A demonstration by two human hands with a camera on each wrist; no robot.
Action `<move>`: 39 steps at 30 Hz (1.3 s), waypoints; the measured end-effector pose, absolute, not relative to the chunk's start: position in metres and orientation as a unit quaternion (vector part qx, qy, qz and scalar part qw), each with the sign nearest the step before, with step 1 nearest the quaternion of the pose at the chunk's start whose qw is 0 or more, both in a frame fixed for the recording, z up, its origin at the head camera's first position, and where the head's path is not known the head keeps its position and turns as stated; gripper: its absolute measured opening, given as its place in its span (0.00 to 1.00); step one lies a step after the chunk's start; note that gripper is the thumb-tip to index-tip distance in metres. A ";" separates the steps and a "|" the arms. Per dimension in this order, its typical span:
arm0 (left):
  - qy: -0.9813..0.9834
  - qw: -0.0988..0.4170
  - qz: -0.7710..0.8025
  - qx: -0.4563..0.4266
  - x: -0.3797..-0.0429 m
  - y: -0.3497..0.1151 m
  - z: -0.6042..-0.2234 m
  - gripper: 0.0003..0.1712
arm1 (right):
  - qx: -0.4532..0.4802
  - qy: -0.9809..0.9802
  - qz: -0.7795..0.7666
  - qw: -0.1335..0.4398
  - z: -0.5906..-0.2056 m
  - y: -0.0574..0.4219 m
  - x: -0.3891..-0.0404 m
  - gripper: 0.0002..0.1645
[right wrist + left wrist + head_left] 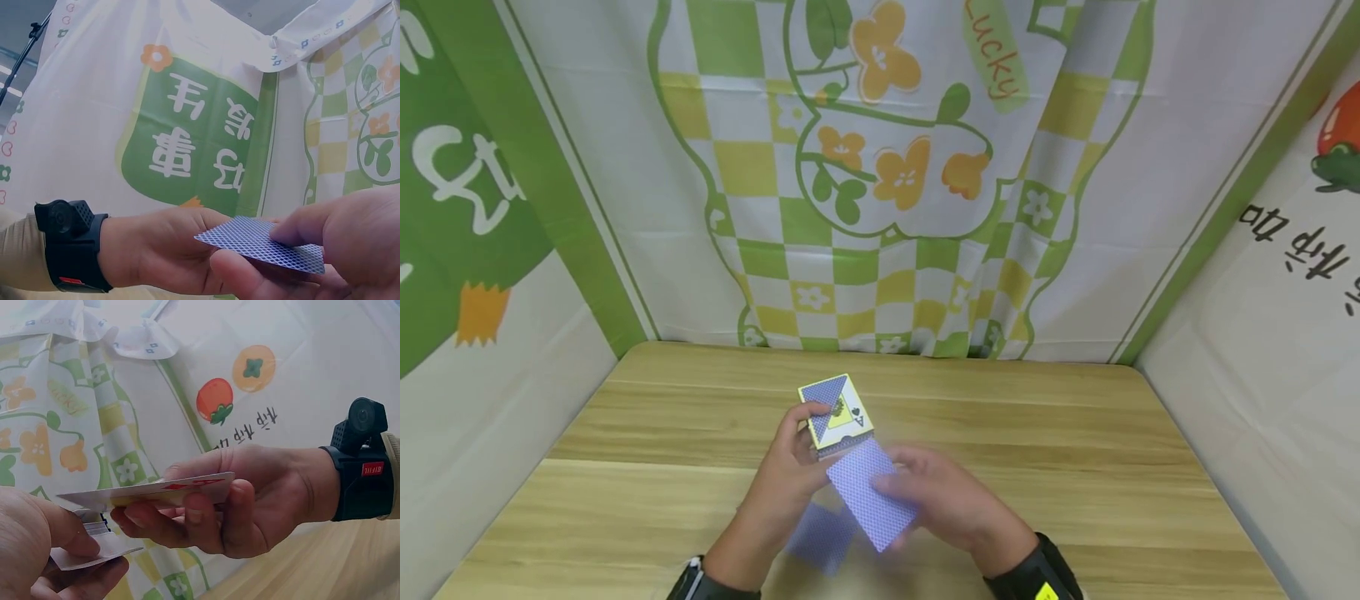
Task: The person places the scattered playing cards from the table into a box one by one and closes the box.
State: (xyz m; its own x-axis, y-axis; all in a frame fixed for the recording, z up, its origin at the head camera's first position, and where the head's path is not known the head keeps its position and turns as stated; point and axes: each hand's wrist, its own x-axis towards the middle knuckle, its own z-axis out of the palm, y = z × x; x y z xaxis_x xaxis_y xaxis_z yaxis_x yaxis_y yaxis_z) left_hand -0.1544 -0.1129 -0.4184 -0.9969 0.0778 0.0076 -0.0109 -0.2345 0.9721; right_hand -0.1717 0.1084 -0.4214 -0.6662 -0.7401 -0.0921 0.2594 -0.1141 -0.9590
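Note:
My left hand (782, 475) grips a playing card box (853, 417) with a blue patterned corner and an ace of spades printed on its front. Its near end is open, and edges of cards (97, 528) show inside in the left wrist view. Between thumb and fingers, my right hand (951, 504) pinches a playing card (861, 483), blue lattice back upward, just before the box's open end. Red marks show on this card's underside in the left wrist view. Below both hands, another blue-backed playing card (820, 540) lies on the table, partly covered by the held one.
The wooden table (1060, 433) reaches back to a curtain (895, 275) with green and yellow checks. Printed white cloth walls (1240, 333) stand on the left and right sides. Each wrist wears a black camera band (1037, 575).

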 end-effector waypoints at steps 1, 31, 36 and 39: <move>0.618 0.027 0.785 0.029 -0.154 -0.113 -0.419 0.39 | -0.208 0.567 -0.717 0.348 -0.421 0.108 -0.172 0.25; 0.618 0.032 0.785 0.030 -0.153 -0.111 -0.418 0.42 | -0.063 0.682 -0.685 0.246 -0.407 0.086 -0.153 0.24; 0.613 0.036 0.788 0.032 -0.153 -0.110 -0.417 0.42 | -0.064 0.677 -0.692 0.244 -0.405 0.085 -0.153 0.25; 0.615 0.041 0.787 0.032 -0.154 -0.110 -0.418 0.42 | -0.072 0.669 -0.699 0.244 -0.406 0.086 -0.153 0.25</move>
